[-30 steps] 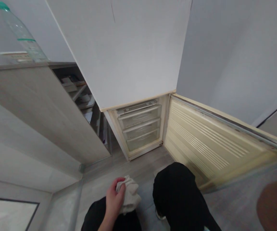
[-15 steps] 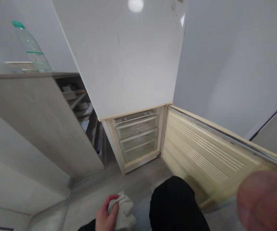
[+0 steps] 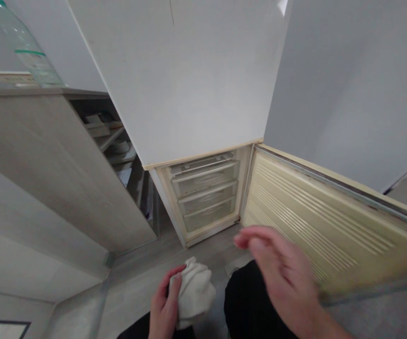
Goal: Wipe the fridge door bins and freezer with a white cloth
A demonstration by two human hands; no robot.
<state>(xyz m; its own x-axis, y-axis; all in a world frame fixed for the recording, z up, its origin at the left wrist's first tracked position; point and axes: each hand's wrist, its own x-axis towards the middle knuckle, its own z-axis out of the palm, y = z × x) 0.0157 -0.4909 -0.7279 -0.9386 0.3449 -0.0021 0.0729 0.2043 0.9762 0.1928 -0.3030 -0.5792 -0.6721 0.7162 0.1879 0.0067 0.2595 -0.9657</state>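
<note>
The person's left hand (image 3: 164, 306) is gripping a crumpled white cloth (image 3: 193, 294), fingers curled and clamped around its near side, holding it low above the grey wood-look floor (image 3: 203, 254) beside the knee in black trousers (image 3: 249, 301). The right hand (image 3: 283, 278) is hanging in the air in front of the open cream-coloured freezer door (image 3: 316, 216), its fingers loosely together and slightly bent, closed on nothing and touching nothing; it is blurred, so finer detail is hard to tell. Straight ahead the lower compartment of the white fridge-freezer (image 3: 189, 84) is standing open, showing three translucent plastic drawers (image 3: 205, 193) stacked one above another, all pushed in. To the left a pale wooden cabinet (image 3: 48, 155) is carrying a clear plastic bottle with a green cap (image 3: 23, 47) on its top, well apart from both hands. Judging by the cloth and the open compartment, a wiping pass looks to be in hand; doing it well would likely mean refolding the cloth to a flat face rather than a ball, steadying the ribbed inner door with the free hand so it is not swinging, and working along the ribs and the seal edge, where grime appears to be sitting, before the drawer fronts.
</note>
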